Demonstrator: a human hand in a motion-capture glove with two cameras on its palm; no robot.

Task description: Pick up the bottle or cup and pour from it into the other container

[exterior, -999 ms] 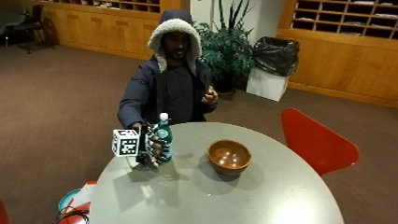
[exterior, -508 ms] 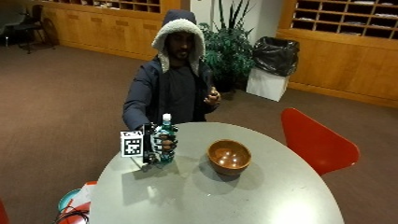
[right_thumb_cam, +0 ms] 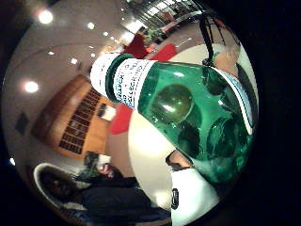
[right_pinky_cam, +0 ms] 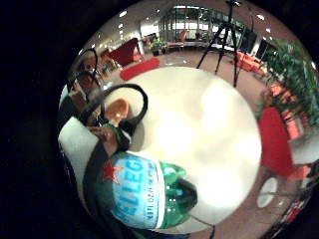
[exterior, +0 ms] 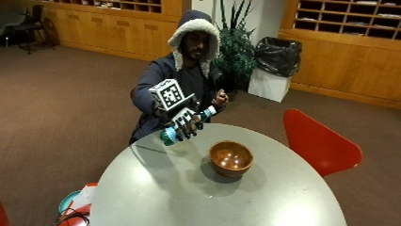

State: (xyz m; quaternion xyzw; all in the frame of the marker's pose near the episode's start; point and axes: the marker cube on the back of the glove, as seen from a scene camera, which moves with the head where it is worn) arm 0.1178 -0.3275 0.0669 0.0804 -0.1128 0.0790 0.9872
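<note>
The gloved right hand [exterior: 183, 123] has its fingers curled round the body of a green translucent plastic bottle with a pale blue label and a white cap [exterior: 187, 124], holding it in the air above the near-person edge of the round grey table [exterior: 188, 197]. From the outside view the bottle lies tilted well off upright, its capped neck pointing up and away toward the person's chest and its base lower, toward the table edge. The brown wooden bowl [exterior: 230, 158], the container to pour into, stands on the table near the bottle but apart from it, on the side toward the red chair [exterior: 318, 143]. The thumb-side palm view shows the bottle's shoulder and neck [right_thumb_cam: 188, 117] close against the palm, with the cap on as far as can be seen; the little-finger-side view shows the labelled lower body [right_pinky_cam: 144, 191] and, beyond it, the bowl [right_pinky_cam: 115, 112] on the table. The bare other hand [exterior: 220, 99] is raised near the person's chest and touches nothing. As a judgement, the bottle is thin-walled plastic, so it likely gives a little under the fingers and is smooth where the label is not; a hold round the labelled middle, as here, seems best for tipping it. How full it is cannot be told, so its weight is uncertain. The bowl looks stiff and stable.
</note>
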